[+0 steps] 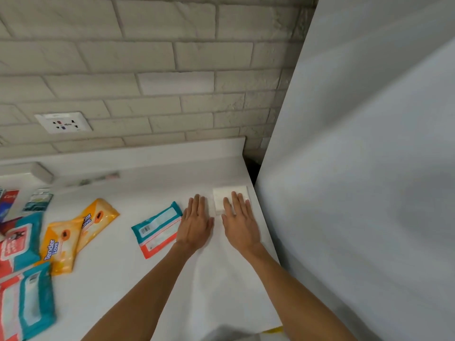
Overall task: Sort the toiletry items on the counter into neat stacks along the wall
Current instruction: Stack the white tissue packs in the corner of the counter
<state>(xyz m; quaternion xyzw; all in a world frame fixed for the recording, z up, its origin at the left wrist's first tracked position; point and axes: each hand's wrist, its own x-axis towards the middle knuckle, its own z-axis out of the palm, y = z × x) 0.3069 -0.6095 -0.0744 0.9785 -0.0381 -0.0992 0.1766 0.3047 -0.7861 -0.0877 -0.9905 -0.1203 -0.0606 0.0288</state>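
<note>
Both hands lie flat on the white counter (152,279), fingers straight. My right hand (240,221) rests partly on a white square packet (225,196) near the counter's right edge. My left hand (197,221) lies beside it, its edge touching a teal and coral wipes pack (157,231). Two orange wipes packs (98,219) (61,247) overlap each other further left. At the far left lie more teal and red wipes packs (18,239) (27,303), a small green sachet (38,200) and a red and blue toothpaste box (8,200).
A large white appliance side (357,168) stands right against the counter's right edge. A pale brick wall (147,70) with a white socket plate (63,122) runs behind. A low white upstand (123,156) lines the wall.
</note>
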